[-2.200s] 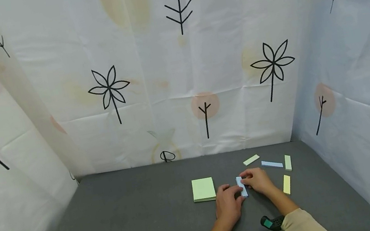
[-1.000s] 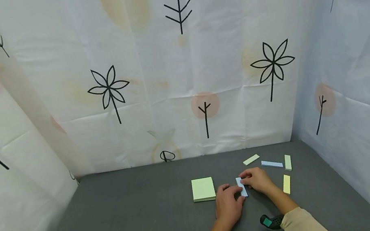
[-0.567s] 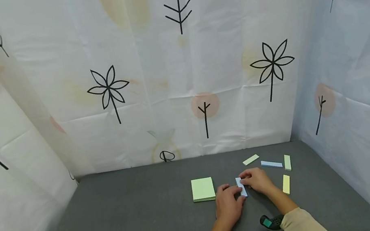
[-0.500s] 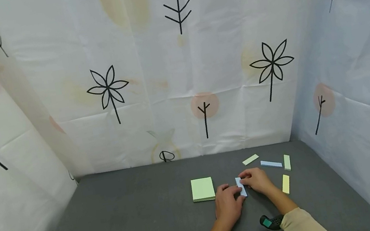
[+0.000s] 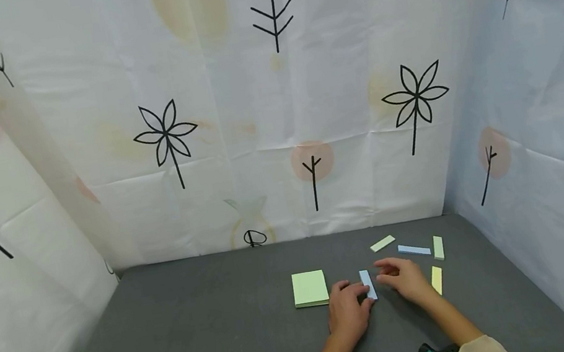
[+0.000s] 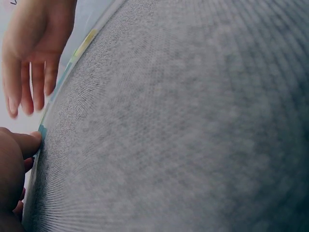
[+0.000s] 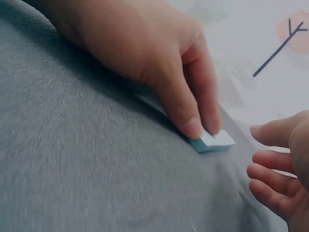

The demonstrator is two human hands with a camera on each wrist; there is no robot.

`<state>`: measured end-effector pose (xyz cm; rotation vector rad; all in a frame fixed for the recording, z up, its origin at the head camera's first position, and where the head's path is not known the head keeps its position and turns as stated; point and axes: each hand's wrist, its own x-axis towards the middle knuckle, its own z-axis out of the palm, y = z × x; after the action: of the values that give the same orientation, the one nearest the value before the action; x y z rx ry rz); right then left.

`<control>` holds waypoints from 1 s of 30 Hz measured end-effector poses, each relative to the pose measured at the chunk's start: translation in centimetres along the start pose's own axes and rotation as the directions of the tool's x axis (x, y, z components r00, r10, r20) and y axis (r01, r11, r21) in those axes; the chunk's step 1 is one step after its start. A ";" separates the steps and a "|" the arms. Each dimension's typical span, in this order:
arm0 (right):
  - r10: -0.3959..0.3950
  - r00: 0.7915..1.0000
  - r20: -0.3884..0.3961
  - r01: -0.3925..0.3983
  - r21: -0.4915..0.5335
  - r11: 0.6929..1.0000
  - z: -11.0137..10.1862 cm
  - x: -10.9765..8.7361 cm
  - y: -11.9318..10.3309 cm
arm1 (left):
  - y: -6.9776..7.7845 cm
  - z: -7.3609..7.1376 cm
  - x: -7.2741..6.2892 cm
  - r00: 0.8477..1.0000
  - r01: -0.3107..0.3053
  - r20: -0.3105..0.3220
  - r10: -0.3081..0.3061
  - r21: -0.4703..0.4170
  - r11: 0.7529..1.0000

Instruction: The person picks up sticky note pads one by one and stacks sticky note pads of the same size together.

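Observation:
A narrow blue sticky-note pad [image 5: 368, 284] lies lengthwise on the dark table in the head view. My left hand [image 5: 348, 311] holds it from the left, thumb at the near end and a finger farther up; both fingertips meet the pad [image 7: 217, 140] in the right wrist view. My right hand [image 5: 405, 281] is just right of the pad, apart from it, with loosely bent fingers and nothing between them. To the left of my left hand sits a square light green sticky-note pad [image 5: 310, 288].
Around my right hand lie a pale green strip [image 5: 383, 244], a blue strip [image 5: 414, 249], another green strip [image 5: 439, 248] and a yellow strip [image 5: 437, 279], partly covered by my right forearm. Patterned white cloth [image 5: 231, 147] hangs behind the grey table [image 5: 185, 331] and at both sides.
My right hand has let go of the blue pad and drawn back to the right, its fingers spreading. The left hand and the pad stay where they were.

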<state>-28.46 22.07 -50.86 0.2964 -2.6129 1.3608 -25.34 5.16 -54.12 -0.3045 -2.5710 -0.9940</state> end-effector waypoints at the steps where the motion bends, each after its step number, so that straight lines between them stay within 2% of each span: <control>1: -0.020 1.000 -0.012 0.019 -0.029 0.999 -0.3 -0.2 0.1 | 0.0 0.0 0.0 1.000 0.000 -0.001 0.000 -0.001 1.000; 6: -0.124 0.991 -0.054 0.114 -0.160 0.981 -2.1 -1.5 0.9 | 0.0 -0.1 -0.1 1.000 0.005 0.001 -0.005 -0.010 1.000; 11: -0.206 0.976 -0.065 0.181 -0.276 0.944 -4.0 -2.9 2.1 | 0.0 0.0 -0.2 1.000 0.023 0.004 -0.023 -0.030 0.999; 16: -0.247 0.968 -0.053 0.218 -0.319 0.922 -5.9 -4.0 3.5 | 0.0 0.0 -0.2 0.999 0.032 0.002 -0.032 -0.038 0.999; 23: -0.200 0.979 0.024 0.198 -0.312 0.929 -8.2 -5.0 5.3 | 0.1 0.0 -0.1 1.000 0.029 -0.001 -0.030 -0.031 0.999; 27: -0.143 0.985 0.093 0.165 -0.313 0.935 -9.1 -5.2 5.8 | 0.1 -0.1 -0.3 1.000 0.024 0.002 -0.024 -0.027 0.999; 30: -0.097 0.989 0.114 0.129 -0.324 0.937 -9.4 -5.2 6.1 | 0.2 -0.2 -0.3 1.000 0.025 0.008 -0.025 -0.023 0.999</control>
<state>-24.42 33.72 -51.63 0.4622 -2.7938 0.8712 -24.95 5.19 -54.00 -0.2829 -2.5780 -1.0335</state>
